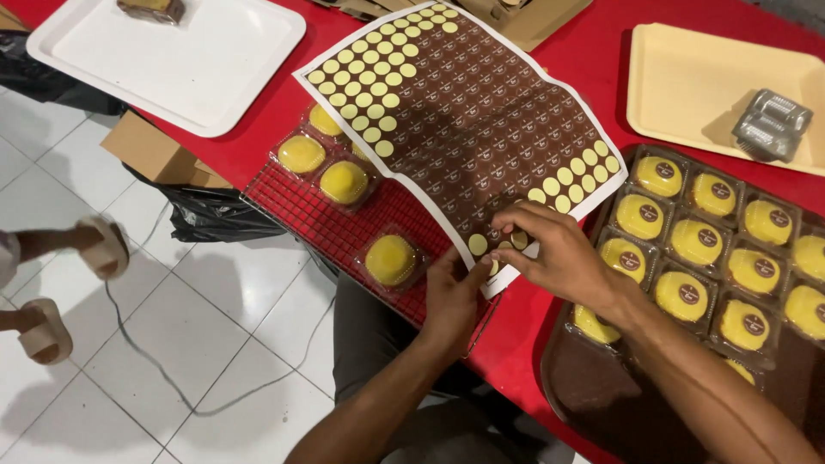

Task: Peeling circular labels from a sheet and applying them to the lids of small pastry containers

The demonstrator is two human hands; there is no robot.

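Observation:
A large sticker sheet (468, 112), brown with rows of round stickers and pale yellow empty spots, lies across a red table (593, 60). My left hand (453, 288) presses down the sheet's near corner. My right hand (550, 253) pinches at a round sticker on that same corner, fingers curled on the sheet. Yellow cakes in clear plastic packs (391, 258) sit on a wire rack (301, 210) under the sheet's left edge. To the right, a dark brown tray (593, 395) holds several packed yellow cakes (683, 296) with round brown stickers on top.
A white tray (172, 60) with one wrapped item lies at the far left, and a cream tray (696, 86) holds a clear plastic pack (772, 125). Cardboard (155, 155) and black bags (215, 210) sit under the table. Another person's sandalled feet (77, 283) and a cable are on the tiled floor.

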